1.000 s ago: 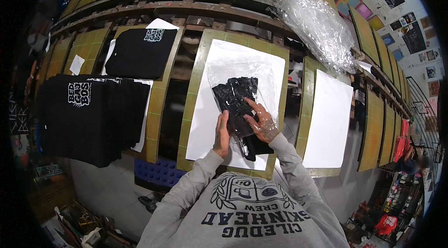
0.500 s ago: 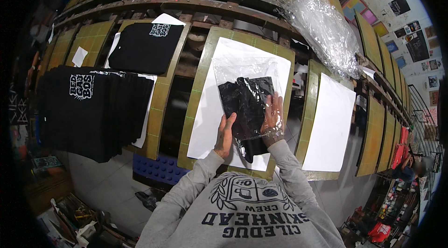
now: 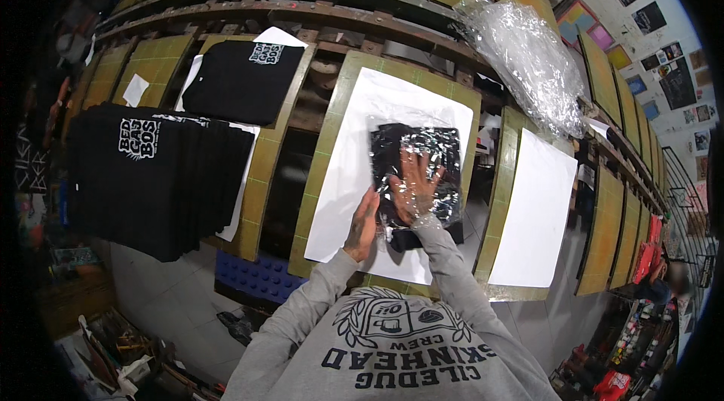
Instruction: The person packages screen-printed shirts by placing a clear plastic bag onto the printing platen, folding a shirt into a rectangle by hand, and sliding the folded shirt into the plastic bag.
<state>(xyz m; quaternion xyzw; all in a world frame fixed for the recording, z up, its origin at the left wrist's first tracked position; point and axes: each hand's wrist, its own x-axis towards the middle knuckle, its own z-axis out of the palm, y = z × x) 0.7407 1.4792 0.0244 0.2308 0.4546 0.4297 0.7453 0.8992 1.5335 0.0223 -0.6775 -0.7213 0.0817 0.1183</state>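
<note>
Clear bag (image 3: pixel 446 194) holds black fabric (image 3: pixel 388 146), apparently folded.

1 black garment (image 3: pixel 388 148), folded to a compact rectangle, mostly inside 1 clear plastic bag (image 3: pixel 451 194) (crinkly, w/ lots of glare). Both lie flat on white paper (image 3: pixel 343 182), toward its R side; some black fabric sticks out below the bag.

Your sweatshirt (image 3: pixel 302 359), six o'clock, bears dark lettering (image 3: pixel 381 365) (upside down); black shirts (image 3: pixel 124 194), nine to ten, bear white lettering (image 3: pixel 138 139).
</note>
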